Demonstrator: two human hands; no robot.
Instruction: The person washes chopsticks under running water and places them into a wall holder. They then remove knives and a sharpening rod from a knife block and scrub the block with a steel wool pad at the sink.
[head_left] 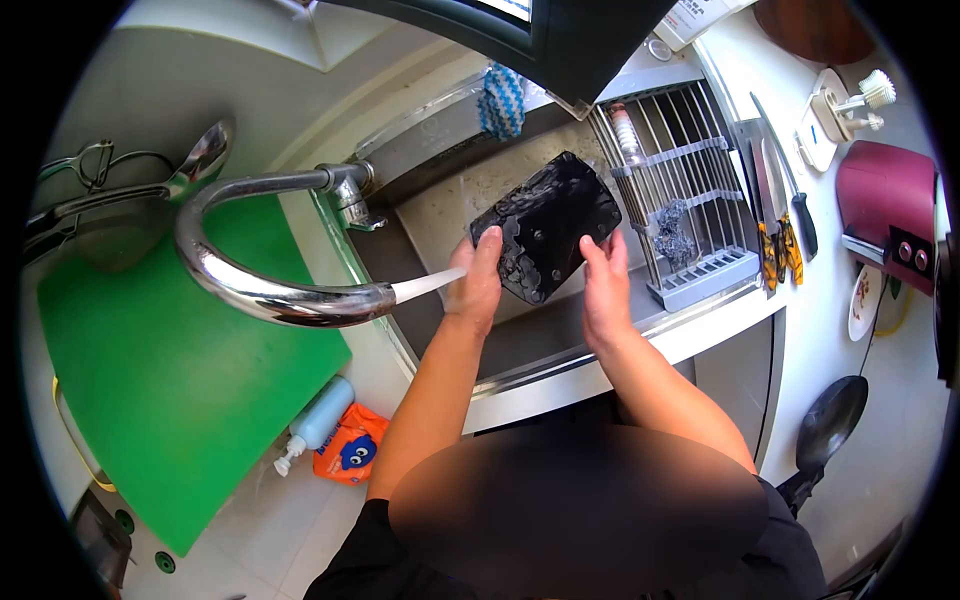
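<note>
A black rectangular object (pixel 560 225), wet and patched with water or suds, is tilted between my two hands above the sink (pixel 430 215). Its exact kind I cannot make out. My left hand (pixel 475 285) grips the near left edge, thumb on the upper face. At the right corner my right hand (pixel 606 290) holds on with its thumb against the edge; its other fingers are partly hidden. Water (pixel 430 286) runs from the chrome faucet (pixel 250 298) onto my left hand and wrist.
A roll-up drying rack (pixel 690 170) covers the sink's right side, with a steel scrubber (pixel 676 235) on it. Knives (pixel 780 220) lie farther right, beside a maroon appliance (pixel 885 205). A green board (pixel 190 370), a pump bottle (pixel 322 412) and an orange pack (pixel 350 447) are left.
</note>
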